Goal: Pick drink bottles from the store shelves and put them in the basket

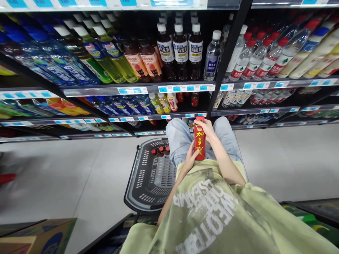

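A red drink bottle (pixel 200 139) with yellow lettering and a red cap is held upright in front of my lap. My left hand (pixel 191 156) wraps round its lower part, thumb across the label. Near the top, my right hand (pixel 207 129) grips it just under the cap. To the left of my knees stands a dark grey shopping basket (pixel 140 176). Several red-capped bottles (pixel 160 150) lie at its far end.
Shelves (pixel 106 91) full of bottled drinks run across in front of me. Dark tea bottles (pixel 180 53) and red-capped water bottles (pixel 261 58) line the upper shelf. A cardboard box (pixel 39 236) sits at lower left. Grey floor tiles (pixel 103 165) surround the basket.
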Action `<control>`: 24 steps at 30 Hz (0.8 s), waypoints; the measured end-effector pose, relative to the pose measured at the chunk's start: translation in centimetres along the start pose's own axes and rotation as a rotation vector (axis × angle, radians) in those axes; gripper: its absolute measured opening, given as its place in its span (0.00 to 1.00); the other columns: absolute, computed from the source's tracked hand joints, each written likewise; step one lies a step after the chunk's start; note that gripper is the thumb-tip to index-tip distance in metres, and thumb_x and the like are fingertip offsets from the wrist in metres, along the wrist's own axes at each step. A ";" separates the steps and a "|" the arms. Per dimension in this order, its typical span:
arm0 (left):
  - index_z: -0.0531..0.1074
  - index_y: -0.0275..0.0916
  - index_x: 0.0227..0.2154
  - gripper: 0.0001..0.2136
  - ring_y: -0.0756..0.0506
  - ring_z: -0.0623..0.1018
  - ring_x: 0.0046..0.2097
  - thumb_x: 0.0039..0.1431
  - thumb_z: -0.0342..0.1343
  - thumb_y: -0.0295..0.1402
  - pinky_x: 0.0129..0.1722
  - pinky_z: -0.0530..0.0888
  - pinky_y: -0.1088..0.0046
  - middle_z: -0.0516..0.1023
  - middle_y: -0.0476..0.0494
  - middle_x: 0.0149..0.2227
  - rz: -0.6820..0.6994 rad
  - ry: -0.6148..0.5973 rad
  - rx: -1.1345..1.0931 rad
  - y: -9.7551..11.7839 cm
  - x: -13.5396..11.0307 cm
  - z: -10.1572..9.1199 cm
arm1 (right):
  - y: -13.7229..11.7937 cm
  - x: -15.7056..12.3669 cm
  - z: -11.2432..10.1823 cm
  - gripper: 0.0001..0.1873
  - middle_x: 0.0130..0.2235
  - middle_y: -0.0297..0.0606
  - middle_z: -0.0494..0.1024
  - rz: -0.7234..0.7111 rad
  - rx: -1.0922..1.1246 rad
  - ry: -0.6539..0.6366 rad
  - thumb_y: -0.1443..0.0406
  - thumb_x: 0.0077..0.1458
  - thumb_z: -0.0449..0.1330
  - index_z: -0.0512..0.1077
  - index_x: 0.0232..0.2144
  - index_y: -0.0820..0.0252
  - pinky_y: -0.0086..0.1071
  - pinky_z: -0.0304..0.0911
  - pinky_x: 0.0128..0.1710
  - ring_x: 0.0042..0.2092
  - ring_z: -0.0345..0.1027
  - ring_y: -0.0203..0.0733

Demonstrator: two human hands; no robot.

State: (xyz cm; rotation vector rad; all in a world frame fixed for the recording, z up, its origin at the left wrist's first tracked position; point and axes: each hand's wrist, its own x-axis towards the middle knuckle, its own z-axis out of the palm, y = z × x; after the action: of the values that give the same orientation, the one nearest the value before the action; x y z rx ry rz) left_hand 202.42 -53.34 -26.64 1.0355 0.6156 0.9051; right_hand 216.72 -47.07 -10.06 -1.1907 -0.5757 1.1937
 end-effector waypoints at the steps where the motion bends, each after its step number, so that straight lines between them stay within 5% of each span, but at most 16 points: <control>1: 0.58 0.45 0.72 0.44 0.31 0.64 0.74 0.59 0.67 0.57 0.73 0.63 0.54 0.62 0.33 0.75 -0.006 0.006 0.000 0.1 0.0 0.0 | 0.0 0.0 0.0 0.22 0.32 0.36 0.84 0.002 -0.006 0.001 0.55 0.37 0.80 0.77 0.30 0.59 0.30 0.72 0.25 0.28 0.77 0.41; 10: 0.60 0.40 0.74 0.48 0.29 0.62 0.75 0.55 0.71 0.54 0.74 0.64 0.52 0.65 0.33 0.74 -0.034 0.041 -0.074 -0.1 0.0 0.0 | -0.1 -0.2 0.2 0.22 0.33 0.38 0.85 0.008 -0.022 0.010 0.55 0.36 0.79 0.77 0.30 0.59 0.31 0.72 0.25 0.28 0.77 0.42; 17: 0.68 0.41 0.68 0.41 0.29 0.65 0.73 0.55 0.72 0.51 0.73 0.65 0.50 0.68 0.37 0.72 -0.029 0.061 -0.093 -0.9 0.2 -0.4 | -0.3 -0.2 0.3 0.21 0.34 0.39 0.85 0.010 -0.044 0.011 0.55 0.39 0.79 0.77 0.31 0.59 0.30 0.71 0.26 0.30 0.79 0.43; 24: 0.72 0.41 0.66 0.39 0.29 0.64 0.74 0.55 0.70 0.56 0.75 0.62 0.49 0.71 0.36 0.70 -0.018 0.050 -0.019 -0.6 0.1 -0.5 | -0.3 -0.2 0.4 0.21 0.32 0.38 0.84 0.024 -0.049 0.009 0.56 0.39 0.79 0.77 0.31 0.59 0.31 0.72 0.26 0.29 0.79 0.43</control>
State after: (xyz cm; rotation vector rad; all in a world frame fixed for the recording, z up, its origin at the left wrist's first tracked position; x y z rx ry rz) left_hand 202.25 -53.18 -27.38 0.9919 0.6559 0.9214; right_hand 216.44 -47.10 -9.59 -1.2471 -0.5886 1.1993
